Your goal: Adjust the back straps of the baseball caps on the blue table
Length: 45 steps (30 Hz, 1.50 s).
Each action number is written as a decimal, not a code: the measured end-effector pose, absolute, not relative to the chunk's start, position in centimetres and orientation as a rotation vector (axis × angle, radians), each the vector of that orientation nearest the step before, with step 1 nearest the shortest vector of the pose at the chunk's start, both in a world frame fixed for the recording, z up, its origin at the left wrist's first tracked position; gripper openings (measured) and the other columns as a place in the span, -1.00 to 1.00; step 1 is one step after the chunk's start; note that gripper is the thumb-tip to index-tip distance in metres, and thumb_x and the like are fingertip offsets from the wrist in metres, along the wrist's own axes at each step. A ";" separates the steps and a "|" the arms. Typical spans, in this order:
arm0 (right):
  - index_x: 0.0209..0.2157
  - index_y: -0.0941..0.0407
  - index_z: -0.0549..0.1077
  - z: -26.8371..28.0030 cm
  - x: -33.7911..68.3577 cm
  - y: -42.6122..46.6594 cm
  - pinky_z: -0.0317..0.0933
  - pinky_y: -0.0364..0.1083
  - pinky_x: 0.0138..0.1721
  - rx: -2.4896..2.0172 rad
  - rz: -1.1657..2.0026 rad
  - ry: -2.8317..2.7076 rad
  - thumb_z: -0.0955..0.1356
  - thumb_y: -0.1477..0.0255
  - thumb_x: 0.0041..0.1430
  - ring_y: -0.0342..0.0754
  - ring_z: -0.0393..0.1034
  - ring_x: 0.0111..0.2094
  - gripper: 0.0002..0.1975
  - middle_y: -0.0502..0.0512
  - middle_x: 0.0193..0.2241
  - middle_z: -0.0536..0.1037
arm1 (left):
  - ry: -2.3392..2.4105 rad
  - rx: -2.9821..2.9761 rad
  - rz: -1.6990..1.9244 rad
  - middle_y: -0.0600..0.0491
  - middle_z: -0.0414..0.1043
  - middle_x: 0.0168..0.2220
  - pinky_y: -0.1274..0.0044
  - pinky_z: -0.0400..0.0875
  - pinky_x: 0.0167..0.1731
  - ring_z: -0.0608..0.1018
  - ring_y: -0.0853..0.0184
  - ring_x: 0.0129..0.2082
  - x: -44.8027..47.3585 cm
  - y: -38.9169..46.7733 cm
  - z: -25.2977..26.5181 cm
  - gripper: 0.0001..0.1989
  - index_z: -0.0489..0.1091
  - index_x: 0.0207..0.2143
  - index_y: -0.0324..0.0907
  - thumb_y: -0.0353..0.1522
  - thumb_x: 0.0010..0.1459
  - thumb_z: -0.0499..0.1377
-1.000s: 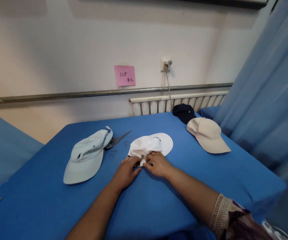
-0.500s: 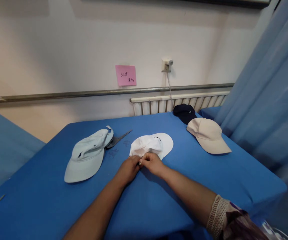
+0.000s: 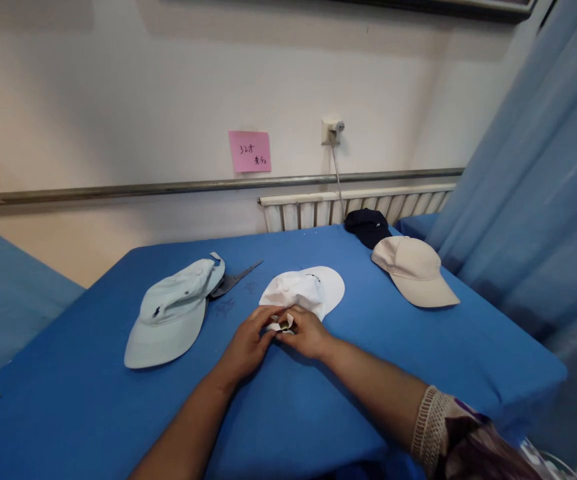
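The white cap (image 3: 293, 288) in the grip is matt cloth, the blue cover (image 3: 288, 407) beneath smooth fabric, the rail (image 3: 218, 186) beyond metal, the pink note (image 3: 249, 152) above it paper.

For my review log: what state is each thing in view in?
White cap: lying down, brim pointing away
Left hand: gripping its strap
Right hand: gripping its strap
Pale blue cap: untouched, strap end sticking out
Beige cap: crown up
Navy cap: partly behind beige cap
Plug: in socket
Pink note: stuck to wall

On the table (image 3: 293, 413), a left cap (image 3: 175, 303), middle cap (image 3: 293, 288), right cap (image 3: 415, 262) and, just behind it, fourth cap (image 3: 367, 227).
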State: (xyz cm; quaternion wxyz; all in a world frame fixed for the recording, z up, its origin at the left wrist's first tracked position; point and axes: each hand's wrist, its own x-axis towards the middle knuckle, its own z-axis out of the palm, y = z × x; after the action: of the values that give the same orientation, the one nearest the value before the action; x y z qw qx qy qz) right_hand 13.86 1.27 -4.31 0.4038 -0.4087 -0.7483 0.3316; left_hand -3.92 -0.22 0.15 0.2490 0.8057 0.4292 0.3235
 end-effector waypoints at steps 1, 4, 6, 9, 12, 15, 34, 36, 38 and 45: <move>-0.27 0.09 0.49 -4.3 13.8 1.2 0.28 -0.10 -0.22 -1.031 0.829 -1.872 0.47 0.49 0.03 -0.07 0.40 -0.27 -0.81 0.01 -0.30 0.51 | 1.190 2.216 0.883 -0.09 0.48 0.00 0.35 0.36 0.05 0.51 0.17 -0.01 -4.2 0.0 0.2 -0.63 0.41 0.05 -0.14 -0.36 0.18 0.13; -0.33 0.10 0.48 -4.4 13.7 1.2 0.26 -0.13 -0.26 -1.038 0.845 -1.816 0.48 0.46 0.02 -0.10 0.39 -0.32 -0.84 -0.02 -0.35 0.50 | 1.223 2.248 0.849 -0.05 0.55 -0.13 0.40 0.39 -0.04 0.54 0.22 -0.12 -5.1 0.4 0.3 -0.74 0.49 -0.12 -0.13 -0.40 0.20 0.08; -0.33 0.10 0.48 -4.4 13.7 1.0 0.25 -0.14 -0.30 -1.026 0.897 -1.794 0.49 0.41 0.02 -0.12 0.39 -0.36 -0.83 -0.03 -0.38 0.49 | 1.214 2.219 0.781 -0.03 0.56 -0.20 0.42 0.40 -0.09 0.56 0.23 -0.18 -5.5 0.4 0.4 -0.77 0.51 -0.20 -0.14 -0.39 0.21 0.06; -0.34 0.10 0.47 -4.1 14.1 0.7 0.25 -0.15 -0.32 -0.970 0.958 -1.799 0.51 0.36 0.01 -0.13 0.39 -0.37 -0.79 -0.05 -0.38 0.49 | 1.217 2.089 0.742 -0.02 0.56 -0.19 0.42 0.39 -0.10 0.56 0.21 -0.17 -5.4 -0.1 0.5 -0.79 0.49 -0.17 -0.14 -0.34 0.15 0.15; -0.33 0.10 0.45 -3.7 14.5 0.3 0.26 -0.15 -0.29 -0.899 0.985 -1.830 0.49 0.34 0.06 -0.14 0.40 -0.34 -0.81 -0.04 -0.35 0.51 | 1.197 1.917 0.770 0.00 0.56 -0.25 0.43 0.40 -0.15 0.55 0.22 -0.22 -4.7 -0.6 0.6 -0.79 0.47 -0.20 -0.17 -0.31 0.10 0.20; -0.35 0.10 0.43 -3.5 14.6 0.1 0.25 -0.16 -0.30 -0.899 0.931 -1.880 0.46 0.39 0.08 -0.13 0.40 -0.33 -0.85 -0.03 -0.34 0.51 | 1.158 1.813 0.803 0.02 0.53 -0.34 0.46 0.40 -0.23 0.53 0.26 -0.30 -3.9 -0.8 0.6 -0.83 0.45 -0.28 -0.19 -0.32 0.06 0.20; 0.00 0.17 0.38 -4.3 21.1 5.5 0.09 0.18 0.16 -1.527 0.432 -1.284 0.27 0.28 0.21 0.21 0.25 0.14 -0.62 0.37 0.04 0.42 | 1.498 1.624 1.344 -0.02 0.57 -0.23 0.33 0.39 -0.02 0.55 0.17 -0.13 -7.1 0.8 0.1 -0.89 0.44 -0.47 -0.15 -0.36 -0.04 0.11; 0.06 0.20 0.36 -5.0 22.6 6.9 0.03 0.20 0.20 -1.665 0.536 -1.151 0.28 0.24 0.20 0.26 0.18 0.21 -0.54 0.44 0.10 0.37 | 1.477 1.689 1.236 -0.03 0.58 -0.25 0.32 0.41 -0.04 0.57 0.17 -0.16 -6.3 0.7 -0.3 -0.88 0.45 -0.45 -0.16 -0.34 -0.01 0.12; 0.09 0.21 0.34 -5.4 23.6 8.0 0.03 0.19 0.21 -1.697 0.600 -1.109 0.25 0.22 0.23 0.24 0.17 0.23 -0.51 0.44 0.11 0.38 | 1.447 1.745 1.117 -0.04 0.59 -0.26 0.31 0.42 -0.03 0.58 0.16 -0.18 -5.6 0.6 -0.5 -0.85 0.48 -0.41 -0.16 -0.30 0.03 0.15; -0.12 0.20 0.49 -5.0 22.1 6.7 0.35 -0.05 -0.30 -1.570 0.987 -1.314 0.34 0.23 0.14 0.00 0.52 -0.38 -0.63 0.22 -0.32 0.62 | 1.329 2.105 0.861 -0.08 0.54 -0.02 0.26 0.34 0.08 0.52 0.09 0.01 -4.3 0.4 -0.4 -0.73 0.54 -0.17 -0.10 -0.21 0.07 0.26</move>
State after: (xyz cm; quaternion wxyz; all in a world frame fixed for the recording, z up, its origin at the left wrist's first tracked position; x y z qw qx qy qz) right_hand 22.11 6.67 -5.04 0.4207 -0.6267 -0.5245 0.3939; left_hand -4.34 0.43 -0.37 0.2510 0.7735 0.4885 0.3164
